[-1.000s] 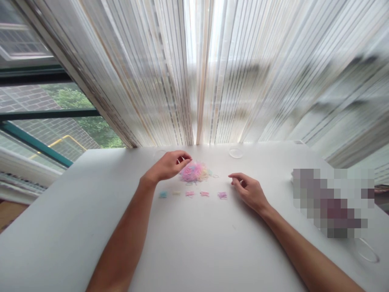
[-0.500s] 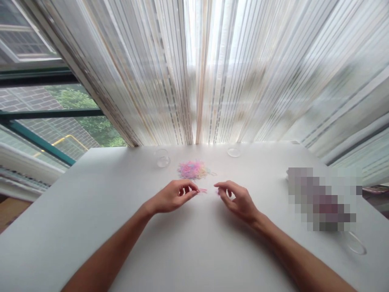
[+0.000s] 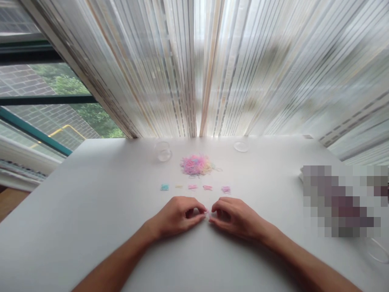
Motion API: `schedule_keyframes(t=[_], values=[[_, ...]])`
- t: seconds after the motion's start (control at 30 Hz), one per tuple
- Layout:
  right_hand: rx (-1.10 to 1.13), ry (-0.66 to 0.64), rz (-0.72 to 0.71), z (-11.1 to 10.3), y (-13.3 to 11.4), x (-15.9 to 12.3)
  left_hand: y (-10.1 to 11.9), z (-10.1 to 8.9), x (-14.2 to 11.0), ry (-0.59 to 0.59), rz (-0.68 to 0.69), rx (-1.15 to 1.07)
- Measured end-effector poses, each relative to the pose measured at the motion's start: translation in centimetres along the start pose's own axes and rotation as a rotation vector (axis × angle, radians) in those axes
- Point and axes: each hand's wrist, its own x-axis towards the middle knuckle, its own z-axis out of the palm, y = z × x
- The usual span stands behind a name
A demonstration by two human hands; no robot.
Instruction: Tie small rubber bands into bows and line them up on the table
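My left hand [image 3: 179, 217] and my right hand [image 3: 235, 217] meet low over the white table, fingertips almost touching. Thumb and fingers of each pinch a small pinkish rubber band [image 3: 208, 213], partly hidden by the fingertips. Just beyond lies a row of little groups of bands: teal [image 3: 164, 187], pale yellow [image 3: 179, 186], pink [image 3: 192, 187], deeper pink [image 3: 207, 187] and purple [image 3: 225, 189]. Farther back is a loose heap of mixed pastel rubber bands [image 3: 197, 165].
A clear round container [image 3: 163, 152] stands behind the heap on the left, and a clear lid [image 3: 241, 147] lies back right. A pixelated object [image 3: 340, 200] with a pale loop [image 3: 378, 250] is at the right. Striped curtains [image 3: 197, 69] hang along the back edge.
Both hands have moved nearer to me and come together, now pinching a pinkish band between them. The row of colour groups has come into view. The camera view has shifted slightly.
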Motion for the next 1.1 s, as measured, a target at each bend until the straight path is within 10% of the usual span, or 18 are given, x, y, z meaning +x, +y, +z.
schedule_keyframes(t=[1.1], values=[[-0.008,0.009,-0.091,0.28,-0.19,0.13,0.15,-0.33,0.07,-0.034,-0.003,-0.029]])
